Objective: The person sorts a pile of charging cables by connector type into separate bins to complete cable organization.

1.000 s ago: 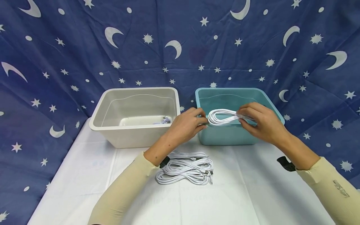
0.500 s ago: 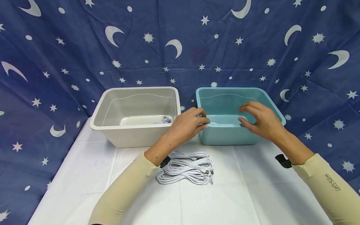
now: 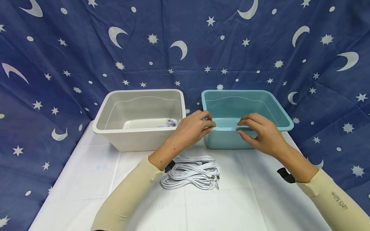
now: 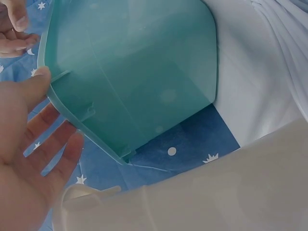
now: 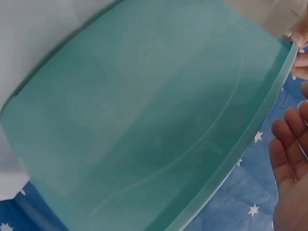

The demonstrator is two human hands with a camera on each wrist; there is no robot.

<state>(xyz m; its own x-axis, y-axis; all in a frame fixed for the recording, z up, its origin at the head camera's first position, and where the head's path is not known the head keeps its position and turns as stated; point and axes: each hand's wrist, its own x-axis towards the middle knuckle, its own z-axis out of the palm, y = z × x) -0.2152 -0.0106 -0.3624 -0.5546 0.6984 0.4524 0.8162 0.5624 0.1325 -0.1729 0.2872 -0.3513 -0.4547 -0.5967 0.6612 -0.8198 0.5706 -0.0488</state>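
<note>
My left hand [image 3: 192, 128] holds the left front corner of the teal bin's rim, thumb outside and fingertips over the edge. In the left wrist view, that thumb [image 4: 38, 84] lies against the rim of the teal bin [image 4: 144, 62]. Just above the front rim of the teal bin [image 3: 231, 139], my right hand [image 3: 263, 133] hovers with thumb and fingers apart, holding nothing. The right wrist view shows its fingers [image 5: 291, 154] loosely bent beside the rim. The front wall hides part of the bin's floor. Several coiled white cables [image 3: 192, 173] lie stacked near my left forearm.
A light grey bin [image 3: 138, 141] stands left of the teal one, with a small pale purple cable [image 3: 170, 123] inside. Both bins rest on a white-covered table [image 3: 219, 208]. A dark blue cloth with moons and stars [image 3: 199, 32] hangs close behind them.
The white coiled cable in my right hand was let go into the teal bin and is now out of sight. My right hand then moved left and slightly nearer. My left hand stayed at the rim.
</note>
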